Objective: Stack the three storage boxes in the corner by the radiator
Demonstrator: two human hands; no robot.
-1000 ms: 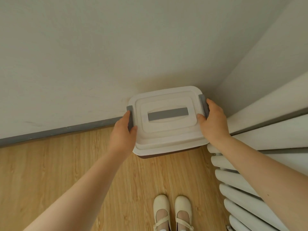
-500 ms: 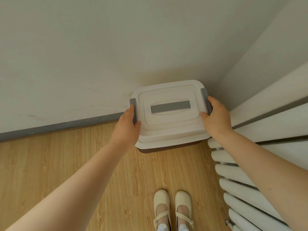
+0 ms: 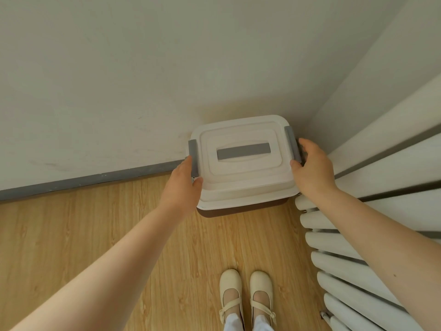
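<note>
In the corner where the two walls meet, just beside the white radiator, I see one storage box: cream lid, grey centre handle, brown base showing along its near edge. Only this head view is on hand, and only one box shows; I cannot tell whether others sit hidden beneath it.

My left hand wraps the left side at the grey latch, thumb on the lid edge, fingers clenched round the side. My right hand grasps the right side by the other latch, fingers curled out of sight behind it.

I judge this the placing step. To do it well I would keep the box level, square its back to the grey skirting board, and watch the right knuckles, which sit close to the radiator. The wooden floor and cream shoes lie below, well apart from the box.
</note>
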